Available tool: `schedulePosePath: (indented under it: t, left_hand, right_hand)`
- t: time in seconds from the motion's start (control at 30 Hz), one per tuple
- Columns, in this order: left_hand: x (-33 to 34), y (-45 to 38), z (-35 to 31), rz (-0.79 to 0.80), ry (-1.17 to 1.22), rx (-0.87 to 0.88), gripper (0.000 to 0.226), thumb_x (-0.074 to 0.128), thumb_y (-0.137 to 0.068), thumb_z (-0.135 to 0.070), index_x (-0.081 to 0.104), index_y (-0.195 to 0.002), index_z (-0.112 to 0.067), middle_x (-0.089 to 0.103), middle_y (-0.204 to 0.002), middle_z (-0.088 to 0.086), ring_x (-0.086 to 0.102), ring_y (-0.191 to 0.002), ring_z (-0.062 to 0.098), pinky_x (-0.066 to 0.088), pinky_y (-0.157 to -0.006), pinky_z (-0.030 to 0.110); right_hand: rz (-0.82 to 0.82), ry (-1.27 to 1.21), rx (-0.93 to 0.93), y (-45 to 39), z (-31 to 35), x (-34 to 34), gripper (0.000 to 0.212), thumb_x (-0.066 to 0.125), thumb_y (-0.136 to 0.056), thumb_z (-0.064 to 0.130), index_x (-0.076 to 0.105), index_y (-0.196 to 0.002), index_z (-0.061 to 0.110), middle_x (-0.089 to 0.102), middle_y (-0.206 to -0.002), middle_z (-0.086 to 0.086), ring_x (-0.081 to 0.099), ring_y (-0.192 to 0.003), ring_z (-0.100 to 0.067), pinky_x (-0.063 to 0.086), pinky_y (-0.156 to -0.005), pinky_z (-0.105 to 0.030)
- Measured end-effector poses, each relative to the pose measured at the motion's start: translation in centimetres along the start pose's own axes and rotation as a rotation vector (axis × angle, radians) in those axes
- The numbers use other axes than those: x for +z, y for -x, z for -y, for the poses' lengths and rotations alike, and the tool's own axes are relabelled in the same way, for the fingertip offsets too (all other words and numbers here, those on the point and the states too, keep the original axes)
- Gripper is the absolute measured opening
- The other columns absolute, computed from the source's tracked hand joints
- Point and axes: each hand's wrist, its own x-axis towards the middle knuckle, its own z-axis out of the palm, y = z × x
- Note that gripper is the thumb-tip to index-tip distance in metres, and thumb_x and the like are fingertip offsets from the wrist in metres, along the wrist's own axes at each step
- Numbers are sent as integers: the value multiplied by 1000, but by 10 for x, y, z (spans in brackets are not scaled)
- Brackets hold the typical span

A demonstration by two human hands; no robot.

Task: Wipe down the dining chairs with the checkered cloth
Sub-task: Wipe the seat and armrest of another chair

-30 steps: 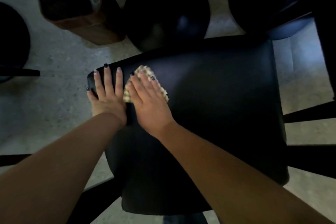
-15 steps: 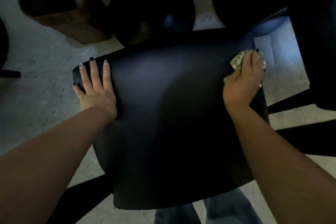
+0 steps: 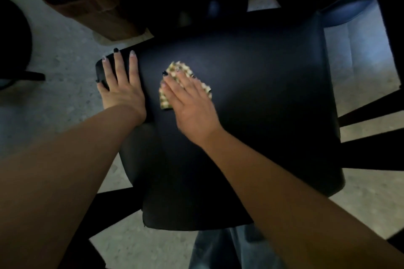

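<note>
Head view: my right hand presses the checkered cloth flat on the black chair seat, fingers straight; my left hand lies spread at its edge.

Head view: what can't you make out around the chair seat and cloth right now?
- Checkered cloth: mostly hidden under the flat right hand.
- Chair seat: too dark to judge dirt or wiped areas.
- Seat's left edge: covered by the left hand.
- Chair legs: cut off by frame edges.

Under the right hand's fingers lies a yellow-and-white checkered cloth on a black chair seat; fingernails painted black and pale.
</note>
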Motion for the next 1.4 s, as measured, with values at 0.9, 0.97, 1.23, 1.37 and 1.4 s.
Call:
schedulePosePath:
  t: [0.9, 0.97, 1.23, 1.37, 1.4]
  left_hand:
    - [16, 11, -46, 211, 119, 161, 138, 63, -55, -6, -62, -113, -8, -64, -122, 25, -59, -111, 49, -26, -90, 71]
    - [17, 10, -45, 203, 128, 151, 143, 67, -51, -4, -63, -111, -8, -64, -122, 25, -59, -111, 49, -28, -88, 70]
    - [28, 2, -51, 119, 122, 90, 148, 70, -48, -4, -62, -113, -11, -64, -123, 22, -61, -109, 46, -31, -87, 68]
    - [37, -2, -52, -12, 153, 79, 125, 39, -45, 3, -60, -118, -12, -63, -128, 19, -56, -119, 44, -27, -94, 68]
    - [40, -4, -51, -59, 158, 91, 115, 24, -43, 3, -59, -121, -14, -61, -130, 18, -52, -124, 44, -27, -95, 67]
  right_hand:
    - [-344, -96, 919, -8, -26, -13, 71, 49, -81, 5, 27, -149, 6, 21, -158, -12, 8, -147, -34, 5, -117, -49]
    - [-351, -126, 885, -1, 14, 5, 73, 53, -78, 3, 30, -148, 5, 25, -156, -12, 13, -146, -35, 5, -117, -51]
    - [-255, -98, 851, 9, 34, 16, 69, 51, -87, 9, 23, -150, 7, 17, -159, -10, 6, -148, -30, -7, -116, -45]
    - [-228, -147, 785, 17, 29, 11, 70, 50, -90, 9, 16, -152, 9, 8, -161, -8, -2, -148, -27, -10, -116, -43]
    - [-235, -148, 762, 20, 26, 10, 70, 50, -90, 8, 17, -152, 9, 8, -161, -8, -2, -148, -27, -9, -116, -42]
